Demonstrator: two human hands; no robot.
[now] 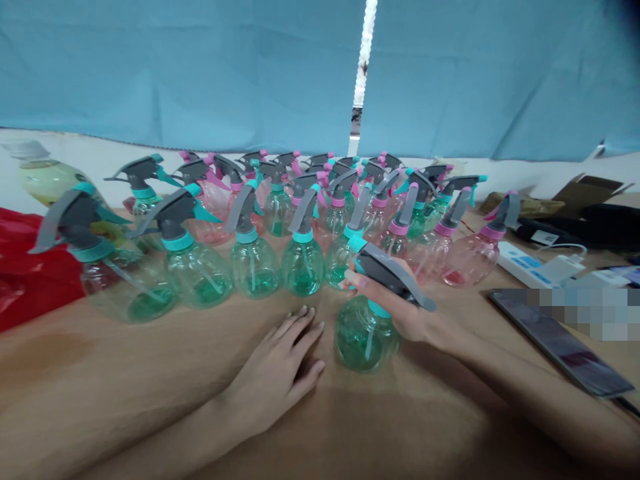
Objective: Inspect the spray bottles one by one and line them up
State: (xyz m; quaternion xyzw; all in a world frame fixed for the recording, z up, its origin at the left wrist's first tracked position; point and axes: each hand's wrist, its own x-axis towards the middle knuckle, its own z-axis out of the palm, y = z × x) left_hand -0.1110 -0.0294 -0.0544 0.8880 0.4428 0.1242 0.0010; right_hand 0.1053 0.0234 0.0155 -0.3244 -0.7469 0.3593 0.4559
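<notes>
The right grip (413,321) is closed around the neck of a green spray bottle (365,347), just under its gray spray head (385,270). The round part of the bottle is below the right grip, and a thin tube runs down inside it. I cannot tell if its bottom touches the wooden surface (150,360). The blue-green nozzle (357,243) pokes out past the fingers, to the left and away. The left grip (277,367) lies palm down on the surface with nothing in it, its fingers a little spread. It is just left of the bottle but does not touch it. Past the left grip stands a row of green bottles (255,270) with gray and blue-green tops. Past the right grip, a bit to the right, are some pink bottles (467,257). More bottles (277,210) crowd together farther from both grips, too blurry to count. To the right of the right grip lies a dark phone (555,340), with a white power strip (523,263) beyond it. Far to the left of the left grip are a shiny red bag (35,267) and a big bottle with a white cap (55,180). A blue cloth (200,73) hangs at the back, well away from both grips.
</notes>
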